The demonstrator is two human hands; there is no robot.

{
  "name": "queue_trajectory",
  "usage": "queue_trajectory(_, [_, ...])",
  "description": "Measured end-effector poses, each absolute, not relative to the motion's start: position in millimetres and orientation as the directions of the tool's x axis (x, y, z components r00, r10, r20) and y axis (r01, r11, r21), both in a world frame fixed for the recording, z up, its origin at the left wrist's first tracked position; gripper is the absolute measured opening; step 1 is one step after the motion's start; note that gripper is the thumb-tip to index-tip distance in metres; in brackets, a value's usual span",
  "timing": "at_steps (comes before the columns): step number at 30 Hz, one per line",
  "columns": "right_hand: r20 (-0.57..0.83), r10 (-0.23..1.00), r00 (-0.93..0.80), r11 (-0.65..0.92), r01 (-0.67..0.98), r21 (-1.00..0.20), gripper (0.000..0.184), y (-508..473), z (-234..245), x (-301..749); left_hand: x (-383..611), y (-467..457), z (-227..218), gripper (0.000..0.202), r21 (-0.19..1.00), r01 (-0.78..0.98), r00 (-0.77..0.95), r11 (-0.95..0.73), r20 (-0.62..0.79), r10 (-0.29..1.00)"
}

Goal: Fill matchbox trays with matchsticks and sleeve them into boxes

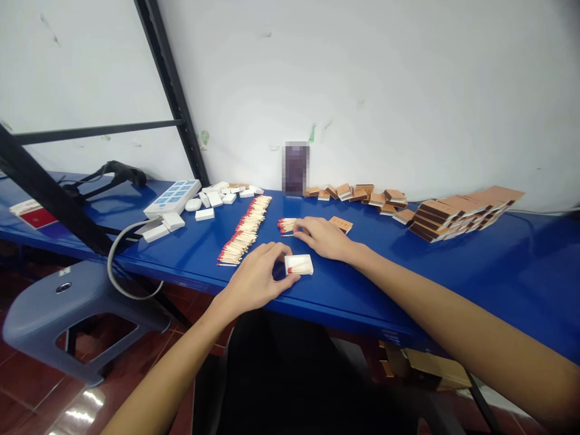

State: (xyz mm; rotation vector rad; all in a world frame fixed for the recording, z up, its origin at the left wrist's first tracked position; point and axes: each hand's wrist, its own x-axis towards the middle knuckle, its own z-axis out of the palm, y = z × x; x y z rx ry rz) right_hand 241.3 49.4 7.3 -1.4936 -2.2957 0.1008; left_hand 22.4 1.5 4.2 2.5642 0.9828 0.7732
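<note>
My left hand [257, 275] is closed around the left end of a small white matchbox tray [306, 260], thumb in front and fingers behind. A few red-tipped matches [296, 269] lie inside the tray. Just beyond it, my right hand [325, 237] has its fingertips pressed together at the edge of a small pile of matches [285, 223]. One match [287, 235] runs into those fingertips. A tan matchbox cover [343, 225] lies behind my right hand, partly hidden by it. To the left stretches a long row of matches [247, 229], red heads facing left.
Several white trays [214, 198] lie back left beside a white device with blue labels [174, 196] and its cable [111, 260]. Matchboxes [357, 194] line the wall; more are stacked [453, 211] at right. A black metal frame [174, 90] and grey stool [81, 296] stand left.
</note>
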Motion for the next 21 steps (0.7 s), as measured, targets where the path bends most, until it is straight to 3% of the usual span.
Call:
queue_trajectory(9, [0.377,0.859,-0.346,0.456,0.853,-0.256,0.022,53.5,1.5,243.3,23.1,1.4,4.5,0.023,0.427,0.535,0.627,-0.728,0.376,0.682])
queue_trajectory(21, [0.343,0.868,-0.359,0.462,0.835,-0.297,0.03,52.6,1.7,244.6,22.5,2.5,2.1,0.025,0.412,0.544,0.633,-0.731,0.371,0.68])
